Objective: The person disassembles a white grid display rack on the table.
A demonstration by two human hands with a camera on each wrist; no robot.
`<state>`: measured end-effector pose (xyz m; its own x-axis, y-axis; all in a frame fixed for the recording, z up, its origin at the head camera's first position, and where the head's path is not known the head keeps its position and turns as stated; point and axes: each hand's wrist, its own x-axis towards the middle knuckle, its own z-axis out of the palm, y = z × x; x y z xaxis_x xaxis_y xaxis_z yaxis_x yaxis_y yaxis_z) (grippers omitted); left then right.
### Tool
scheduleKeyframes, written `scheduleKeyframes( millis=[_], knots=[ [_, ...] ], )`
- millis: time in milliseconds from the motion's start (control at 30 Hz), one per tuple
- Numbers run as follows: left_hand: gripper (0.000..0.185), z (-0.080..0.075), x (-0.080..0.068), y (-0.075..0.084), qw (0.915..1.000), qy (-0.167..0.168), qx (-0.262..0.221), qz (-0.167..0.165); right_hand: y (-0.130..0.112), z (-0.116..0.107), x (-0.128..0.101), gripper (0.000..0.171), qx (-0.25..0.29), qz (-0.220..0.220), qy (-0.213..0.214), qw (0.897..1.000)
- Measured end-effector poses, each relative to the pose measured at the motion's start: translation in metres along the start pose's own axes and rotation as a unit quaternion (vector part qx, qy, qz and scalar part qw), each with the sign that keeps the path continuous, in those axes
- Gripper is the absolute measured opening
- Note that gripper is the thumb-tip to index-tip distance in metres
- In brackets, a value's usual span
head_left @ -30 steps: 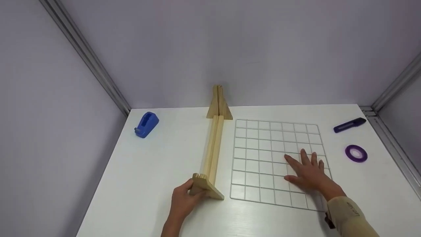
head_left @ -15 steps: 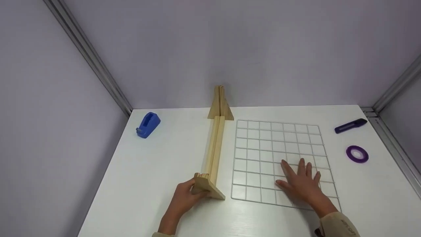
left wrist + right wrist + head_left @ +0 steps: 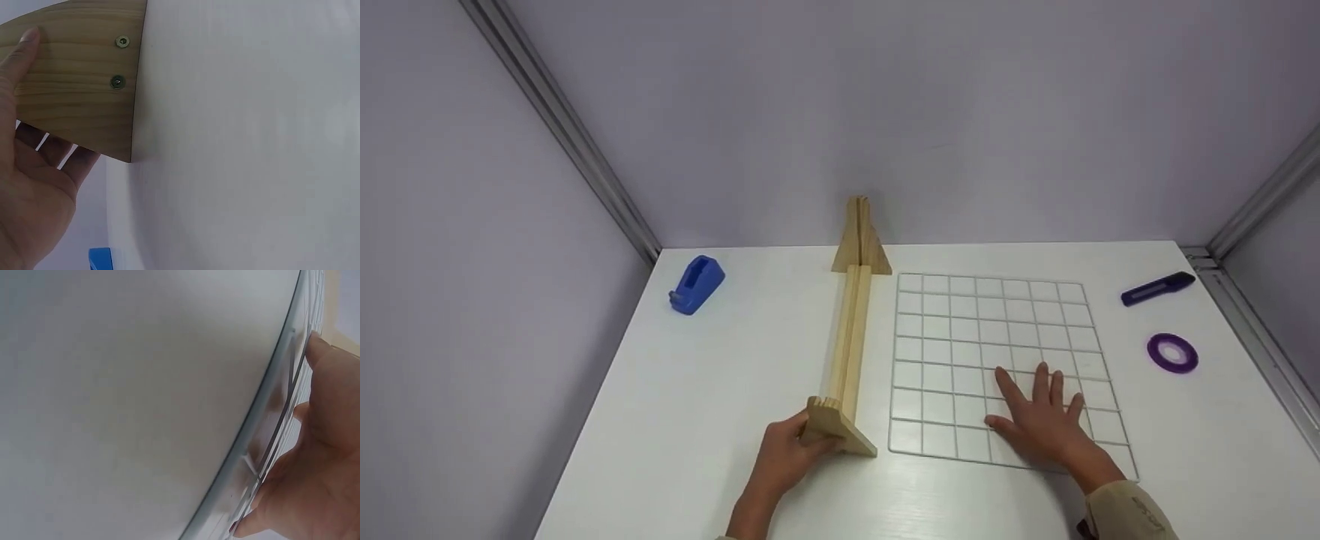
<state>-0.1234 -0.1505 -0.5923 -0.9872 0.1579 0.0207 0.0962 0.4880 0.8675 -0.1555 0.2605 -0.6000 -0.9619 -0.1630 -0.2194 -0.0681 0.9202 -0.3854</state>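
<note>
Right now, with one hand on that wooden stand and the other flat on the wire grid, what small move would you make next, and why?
Probably slide the wire grid toward the near table edge to grasp its rim. It lies flat beside the wooden stand, the right hand only pressing on it, while the left hand grips the stand's near foot.

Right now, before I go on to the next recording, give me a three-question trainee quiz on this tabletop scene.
1. True or false: the right hand lies flat, fingers spread, on the white wire grid panel.
2. What does the left hand hold?
A. the blue tape dispenser
B. the near triangular foot of the wooden stand
C. the purple tape roll
3. Fill in: the dark blue utility knife lies ___ the tape roll.

Key: 1 true; 2 B; 3 behind.
</note>
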Motion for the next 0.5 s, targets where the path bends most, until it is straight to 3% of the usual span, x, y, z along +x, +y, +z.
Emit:
scheduleKeyframes(
  millis=[500],
  knots=[
    [0.047, 0.012, -0.004, 0.005, 0.9983, 0.037, 0.027, 0.036, 0.01, -0.006, 0.002, 0.087, 0.007, -0.026, 0.013, 1.0]
  ],
)
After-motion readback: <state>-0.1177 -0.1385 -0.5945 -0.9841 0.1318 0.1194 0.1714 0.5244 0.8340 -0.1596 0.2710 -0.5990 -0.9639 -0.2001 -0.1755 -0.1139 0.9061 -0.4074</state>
